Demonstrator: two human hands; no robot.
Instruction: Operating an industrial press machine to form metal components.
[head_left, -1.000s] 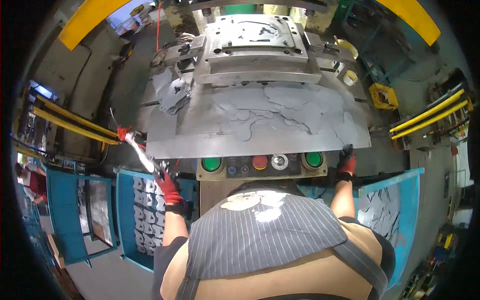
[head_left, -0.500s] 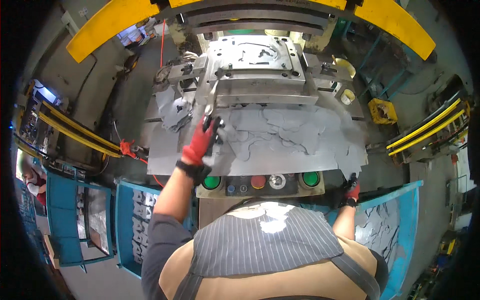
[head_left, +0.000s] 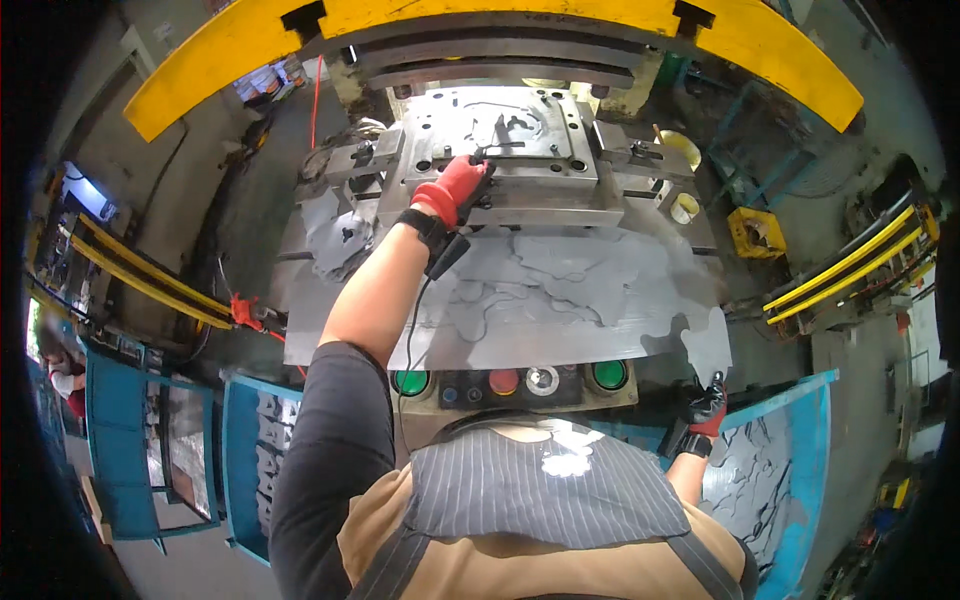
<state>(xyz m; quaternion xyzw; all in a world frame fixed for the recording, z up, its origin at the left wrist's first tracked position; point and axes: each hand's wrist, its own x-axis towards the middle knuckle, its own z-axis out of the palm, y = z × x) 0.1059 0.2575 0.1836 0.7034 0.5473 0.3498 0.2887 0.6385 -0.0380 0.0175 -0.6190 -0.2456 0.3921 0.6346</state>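
My left hand (head_left: 455,190), in a red and black glove, reaches forward to the front edge of the bright metal die (head_left: 480,178) in the press. Its fingers are closed round a slim tool (head_left: 501,132) whose dark end reaches over the die's top; its exact kind is unclear. Low on the right, my gloved right hand (head_left: 708,405) pinches the near tip of an irregular grey sheet-metal piece (head_left: 710,345). That piece lies on the right end of the grey metal plate (head_left: 350,345), among several overlapping flat grey pieces (head_left: 540,285).
Green and red push buttons (head_left: 504,381) line the panel below the plate. Blue bins (head_left: 815,450) with metal pieces stand at both sides. More cut pieces (head_left: 338,240) lie left of the die. Yellow guard bars (head_left: 150,270) flank the press, and its yellow frame (head_left: 500,18) hangs above.
My left hand has moved forward and right with the slim tool, from above the plate to the die. My right hand still grips the sheet piece, now slightly lower in view.
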